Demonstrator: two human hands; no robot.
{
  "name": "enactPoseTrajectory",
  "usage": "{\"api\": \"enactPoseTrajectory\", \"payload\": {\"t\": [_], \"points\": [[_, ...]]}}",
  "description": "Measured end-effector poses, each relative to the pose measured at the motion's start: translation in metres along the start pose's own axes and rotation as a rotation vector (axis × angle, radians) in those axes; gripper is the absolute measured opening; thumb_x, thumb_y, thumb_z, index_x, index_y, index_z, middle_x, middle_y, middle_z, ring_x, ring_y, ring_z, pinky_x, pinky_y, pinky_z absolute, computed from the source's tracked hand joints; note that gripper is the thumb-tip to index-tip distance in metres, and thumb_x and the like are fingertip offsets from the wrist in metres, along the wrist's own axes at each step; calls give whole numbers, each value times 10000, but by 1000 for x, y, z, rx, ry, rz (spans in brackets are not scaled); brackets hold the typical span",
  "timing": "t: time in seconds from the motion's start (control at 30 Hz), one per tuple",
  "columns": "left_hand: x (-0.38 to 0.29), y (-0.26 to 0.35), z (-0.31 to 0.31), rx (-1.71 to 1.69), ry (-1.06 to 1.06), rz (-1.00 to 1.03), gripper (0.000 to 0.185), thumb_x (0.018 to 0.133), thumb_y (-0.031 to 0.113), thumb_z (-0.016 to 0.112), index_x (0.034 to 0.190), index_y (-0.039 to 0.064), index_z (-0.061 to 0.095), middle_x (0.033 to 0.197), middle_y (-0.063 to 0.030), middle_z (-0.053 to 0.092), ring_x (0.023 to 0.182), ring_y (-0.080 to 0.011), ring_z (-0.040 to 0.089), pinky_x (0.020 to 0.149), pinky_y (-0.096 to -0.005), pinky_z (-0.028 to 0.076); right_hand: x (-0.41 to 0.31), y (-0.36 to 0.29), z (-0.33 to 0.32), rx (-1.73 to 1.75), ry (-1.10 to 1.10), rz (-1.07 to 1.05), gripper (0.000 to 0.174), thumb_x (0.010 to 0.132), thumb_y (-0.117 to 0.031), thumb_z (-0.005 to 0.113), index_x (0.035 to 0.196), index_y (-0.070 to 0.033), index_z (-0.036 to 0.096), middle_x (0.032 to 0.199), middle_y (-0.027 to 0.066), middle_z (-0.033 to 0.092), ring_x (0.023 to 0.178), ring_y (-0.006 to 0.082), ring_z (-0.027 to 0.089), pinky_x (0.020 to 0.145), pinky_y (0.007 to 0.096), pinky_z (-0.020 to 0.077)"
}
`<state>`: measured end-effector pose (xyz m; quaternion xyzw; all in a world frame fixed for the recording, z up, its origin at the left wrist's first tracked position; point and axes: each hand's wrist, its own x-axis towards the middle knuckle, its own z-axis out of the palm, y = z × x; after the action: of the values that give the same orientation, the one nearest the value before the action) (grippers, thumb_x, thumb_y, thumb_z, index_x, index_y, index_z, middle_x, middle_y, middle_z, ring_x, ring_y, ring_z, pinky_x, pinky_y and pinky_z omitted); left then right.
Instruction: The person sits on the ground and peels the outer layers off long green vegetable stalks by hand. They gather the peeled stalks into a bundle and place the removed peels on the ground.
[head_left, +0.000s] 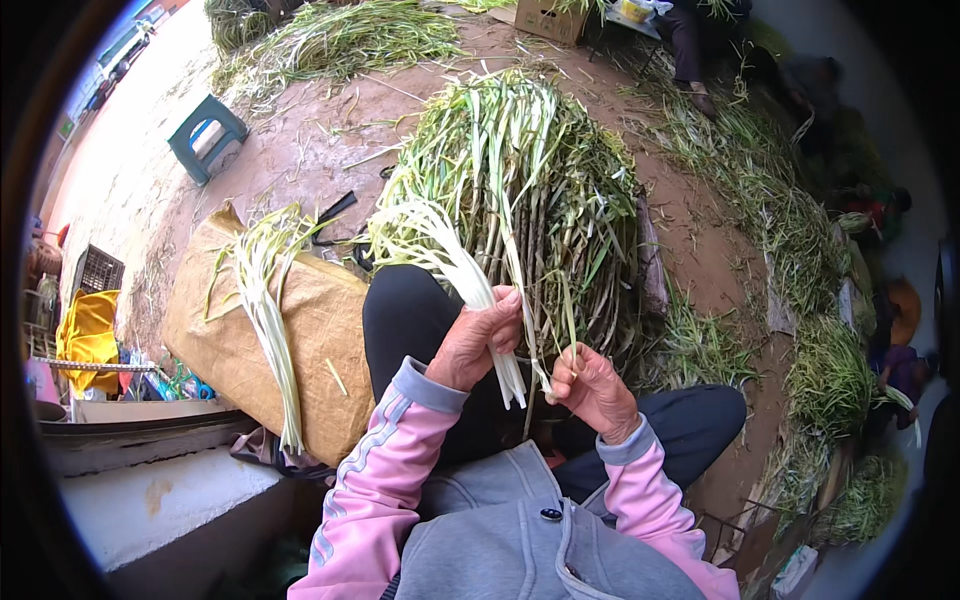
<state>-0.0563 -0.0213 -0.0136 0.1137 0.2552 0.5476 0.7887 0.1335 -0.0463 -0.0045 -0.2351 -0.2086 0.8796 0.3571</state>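
Observation:
My left hand (480, 334) is closed around a bunch of pale stalks (442, 240), like young garlic or leeks, white stems pointing down and yellow-green leaves fanning up and left. Beside its fingertips hangs a longer single stalk (511, 247) with a crooked lower end. My right hand (596, 386) pinches a thin leaf strip (568, 315) near that end; whether it also grips the stalk is hard to tell. Beyond both hands rises a large heap of unpeeled stalks (517, 172), green leaves on top and brownish stems below. Another pale bunch (270, 322) lies on a tan woven sack (202, 300) at my left.
A blue-green plastic stool (206, 139) stands far left. Leafy piles (352, 37) lie at the back and a litter of leaves (750, 187) runs along the right, where other people (900, 367) sit. A cardboard box (551, 19) is at the top; a white ledge (165, 495) borders lower left.

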Motion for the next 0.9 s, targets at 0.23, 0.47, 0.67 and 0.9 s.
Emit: {"api": "enactPoseTrajectory", "payload": {"t": [0.23, 0.47, 0.67, 0.9], "points": [[0, 0, -1, -30, -125, -180, 141, 843, 134, 525, 932, 40, 469, 766, -57, 545, 408, -23, 340, 360, -154, 303, 49, -14, -5, -76, 149, -73, 293, 835, -242, 560, 1036, -35, 510, 778, -8, 520, 572, 27, 413, 518, 164, 355], [-7, 5, 1, 39, -62, -242, 119, 830, 96, 515, 929, 36, 490, 731, -52, 546, 413, -26, 362, 358, -156, 310, 59, -16, 19, -138, 208, 28, 227, 819, -237, 585, 945, -52, 545, 841, 17, 597, 559, 24, 443, 466, 149, 345], [-6, 7, 12, -64, -78, -234, 177, 823, 159, 564, 939, 55, 481, 660, -17, 505, 407, -27, 351, 358, -157, 315, 57, -15, 1, -285, 186, -91, 201, 832, -250, 567, 869, -53, 565, 654, -40, 508, 554, 30, 451, 471, 156, 350], [-5, 5, 4, 207, -93, -72, 249, 795, 228, 614, 918, 28, 531, 566, 34, 440, 468, -45, 405, 414, -178, 340, 42, -31, 16, -339, 178, -121, 195, 862, -268, 514, 848, -74, 499, 699, -5, 527, 514, 48, 454, 468, 173, 371]]}}
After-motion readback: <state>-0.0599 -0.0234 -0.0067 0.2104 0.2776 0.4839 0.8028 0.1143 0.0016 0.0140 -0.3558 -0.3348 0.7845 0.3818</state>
